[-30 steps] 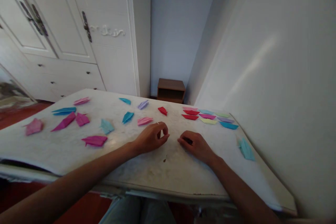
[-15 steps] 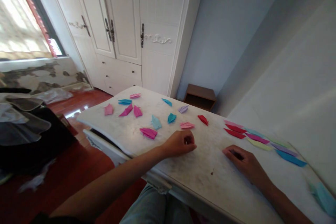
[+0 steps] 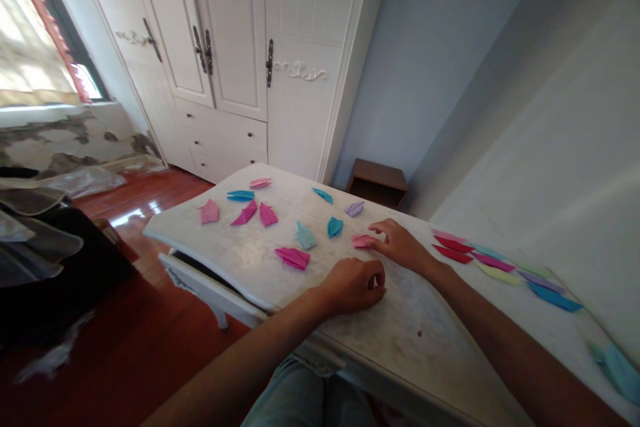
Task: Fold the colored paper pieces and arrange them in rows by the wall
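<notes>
My right hand (image 3: 403,245) reaches over the table with thumb and fingers apart. Its thumb is at the right end of a light pink folded paper piece (image 3: 362,241); whether they touch I cannot tell. Nearer me, my left hand (image 3: 354,285) rests on the tabletop, fingers curled round to the thumb and nothing visible in them. To its upper left lies a magenta folded paper piece (image 3: 293,258). A pale teal piece (image 3: 305,235) and a blue one (image 3: 335,227) are farther back. The red piece seen earlier is hidden behind my right hand.
Several flat folded papers, among them a blue one (image 3: 554,296), line the table's (image 3: 370,340) right side by the wall. More folded pieces lie at the left end. A drawer (image 3: 210,287) juts out at the front. Behind stand a white wardrobe (image 3: 300,120) and a brown cabinet (image 3: 379,173).
My right hand has moved left and away from me across the table to the light pink piece, its fingers spreading. My left hand stays curled in about the same place; the view has shifted slightly.
</notes>
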Tool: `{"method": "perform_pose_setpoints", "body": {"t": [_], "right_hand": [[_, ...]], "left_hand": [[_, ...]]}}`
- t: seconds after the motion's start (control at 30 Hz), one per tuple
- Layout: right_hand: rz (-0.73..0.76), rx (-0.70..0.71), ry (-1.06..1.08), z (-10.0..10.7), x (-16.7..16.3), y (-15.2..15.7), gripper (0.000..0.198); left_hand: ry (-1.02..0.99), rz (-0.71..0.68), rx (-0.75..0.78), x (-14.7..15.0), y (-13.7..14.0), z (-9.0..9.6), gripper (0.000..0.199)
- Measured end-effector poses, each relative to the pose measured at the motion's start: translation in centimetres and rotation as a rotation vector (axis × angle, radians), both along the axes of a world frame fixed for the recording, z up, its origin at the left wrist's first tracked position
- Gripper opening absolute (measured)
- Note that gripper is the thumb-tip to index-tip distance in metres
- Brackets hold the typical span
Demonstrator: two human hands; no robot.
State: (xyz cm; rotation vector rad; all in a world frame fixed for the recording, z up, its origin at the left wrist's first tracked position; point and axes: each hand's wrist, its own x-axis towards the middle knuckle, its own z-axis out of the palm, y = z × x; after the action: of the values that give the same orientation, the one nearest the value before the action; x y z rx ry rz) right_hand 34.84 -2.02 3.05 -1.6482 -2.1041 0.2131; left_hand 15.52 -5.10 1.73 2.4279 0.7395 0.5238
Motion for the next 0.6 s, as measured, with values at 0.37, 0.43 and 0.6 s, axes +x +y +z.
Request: {"method": "perform_pose_setpoints", "body": {"t": [0.37, 0.43, 0.6], "right_hand": [[-0.022, -0.073, 0.186, -1.0, -0.3, -0.8, 0.029], [-0.025, -0.049, 0.217, -0.8, -0.6, -1.5, 0.025], [-0.133, -0.038, 0.212, -0.6, -1.2, -2.7, 0.024]], "left_hand": [[0.015, -0.034, 0.026, 0.0, -0.1, 0.2, 0.009], [-0.005, -0.027, 0.013, 0.0, -0.1, 0.2, 0.008], [-0.085, 0.031, -0.011, 0.0, -0.1, 0.2, 0.006]]}}
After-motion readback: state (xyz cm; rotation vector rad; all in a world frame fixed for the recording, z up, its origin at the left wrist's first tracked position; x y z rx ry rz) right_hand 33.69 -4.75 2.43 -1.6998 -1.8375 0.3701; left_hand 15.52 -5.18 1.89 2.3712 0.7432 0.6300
